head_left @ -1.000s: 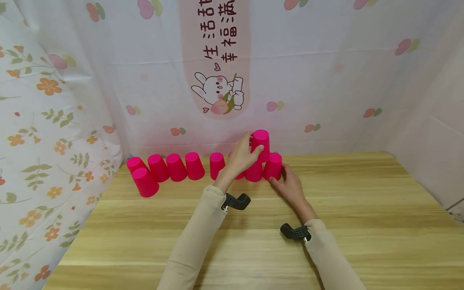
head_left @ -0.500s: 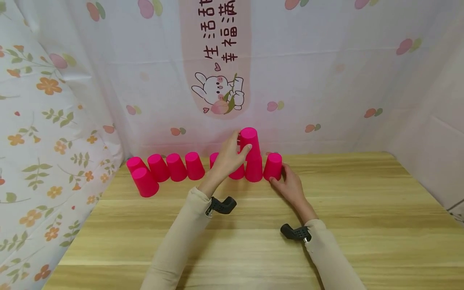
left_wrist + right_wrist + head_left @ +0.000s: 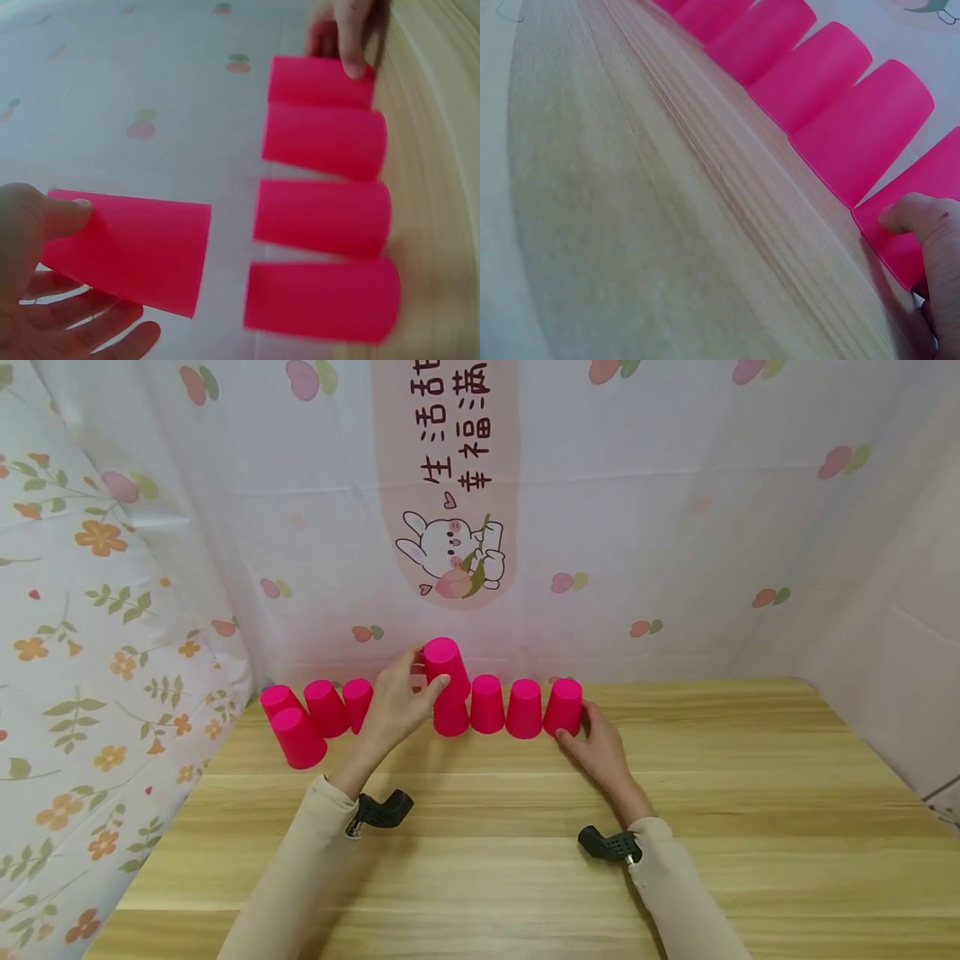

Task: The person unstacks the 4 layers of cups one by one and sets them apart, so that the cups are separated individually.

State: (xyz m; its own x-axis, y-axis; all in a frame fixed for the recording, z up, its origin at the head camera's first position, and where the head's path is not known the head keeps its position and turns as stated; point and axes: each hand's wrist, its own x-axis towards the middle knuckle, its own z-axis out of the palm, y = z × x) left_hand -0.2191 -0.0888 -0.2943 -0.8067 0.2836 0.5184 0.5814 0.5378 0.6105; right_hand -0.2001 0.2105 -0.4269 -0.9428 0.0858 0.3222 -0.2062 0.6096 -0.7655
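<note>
My left hand [image 3: 417,678] grips an upside-down pink cup [image 3: 444,662] and holds it in the air, just above a cup [image 3: 451,717] standing in the row. In the left wrist view the held cup [image 3: 127,251] lies between thumb and fingers, apart from the row [image 3: 322,217]. My right hand [image 3: 588,735] holds the rightmost cup [image 3: 564,706] of the row on the wooden table [image 3: 525,827], thumb in front and fingers behind. In the right wrist view the thumb [image 3: 919,215] presses that cup [image 3: 939,174].
More upside-down pink cups [image 3: 326,707] stand at the back left, one [image 3: 298,737] nearer the front. A gap in the row lies behind my left hand. Patterned cloth walls [image 3: 675,527] close in the back and both sides.
My left hand has carried the raised cup leftwards along the row, from above the right-hand cups to above a cup further left. The right hand has stayed on the rightmost cup.
</note>
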